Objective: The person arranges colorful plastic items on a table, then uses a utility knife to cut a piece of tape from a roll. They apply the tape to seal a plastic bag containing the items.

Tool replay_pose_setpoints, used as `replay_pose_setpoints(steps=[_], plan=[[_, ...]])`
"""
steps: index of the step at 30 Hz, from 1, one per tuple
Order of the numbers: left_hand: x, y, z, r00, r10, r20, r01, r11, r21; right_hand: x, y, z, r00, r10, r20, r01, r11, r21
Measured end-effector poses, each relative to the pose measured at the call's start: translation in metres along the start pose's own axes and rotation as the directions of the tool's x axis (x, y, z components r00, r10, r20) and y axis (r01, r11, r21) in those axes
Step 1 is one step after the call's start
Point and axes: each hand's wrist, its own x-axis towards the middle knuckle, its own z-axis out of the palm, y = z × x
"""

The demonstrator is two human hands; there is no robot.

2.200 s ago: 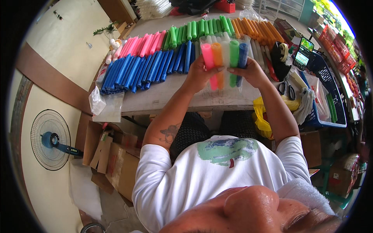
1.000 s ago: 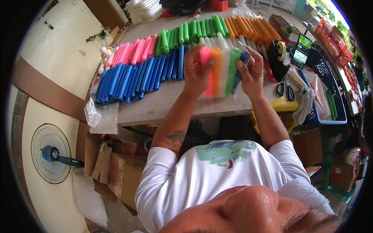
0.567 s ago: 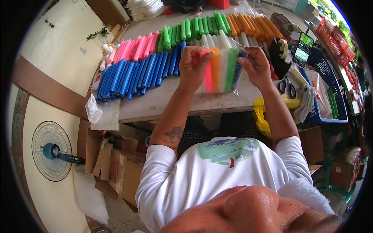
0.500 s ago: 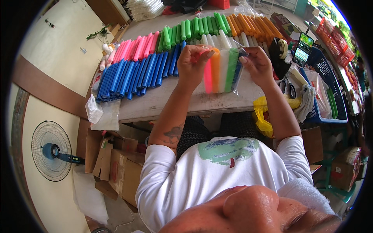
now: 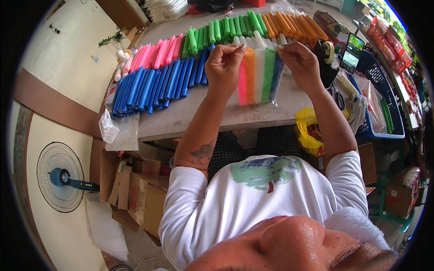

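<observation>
A clear plastic bag of candles [image 5: 259, 79] hangs upright between my hands, over the table's near part. Side by side inside it are pink, orange, white, green and dark blue candles. My left hand [image 5: 224, 63] pinches the bag's upper left corner. At the upper right corner, my right hand [image 5: 300, 64] grips the plastic between thumb and fingers. Beyond the bag lie loose white candles [image 5: 258, 41], partly hidden by it. Rows of blue candles [image 5: 156, 86] spread to the left of my left hand.
Pink candles [image 5: 153, 54], green candles [image 5: 217, 30] and orange candles [image 5: 296, 26] line the table [image 5: 194, 114]. On the right are a tape dispenser [image 5: 326, 52], a phone [image 5: 351, 53], scissors [image 5: 337, 97], a yellow plastic bag [image 5: 307, 131] and a blue basket [image 5: 377, 77].
Both hands have shifted slightly up, and the fingers now pinch the bag's top corners. The bag looks flatter and more spread, with its candles facing me.
</observation>
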Motion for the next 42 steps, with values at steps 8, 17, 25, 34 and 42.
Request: replay_pose_setpoints(steps=[8, 17, 25, 34, 42], plan=[[-0.001, -0.001, 0.000, 1.000, -0.020, -0.007, 0.020, 1.000, -0.008, 0.001, 0.007, -0.003, 0.981, -0.188, 0.057, 0.195, 0.964, -0.181], [-0.004, 0.000, -0.003, 0.999, -0.026, 0.038, 0.025, 0.999, 0.032, 0.007, -0.014, -0.022, 0.972, -0.045, 0.229, 0.072, 0.991, -0.113], [-0.004, 0.003, -0.003, 0.998, -0.035, 0.047, 0.032, 0.997, 0.073, 0.023, -0.034, -0.031, 0.952, 0.172, 0.254, -0.109, 0.964, -0.244], [-0.002, 0.004, -0.002, 0.998, -0.055, 0.029, 0.054, 0.998, 0.033, 0.022, -0.043, -0.019, 0.962, 0.145, 0.233, -0.045, 0.921, -0.386], [0.007, 0.006, -0.013, 0.971, -0.207, 0.120, 0.204, 0.978, 0.036, 0.020, -0.042, -0.023, 0.954, 0.203, 0.219, -0.134, 0.947, -0.292]])
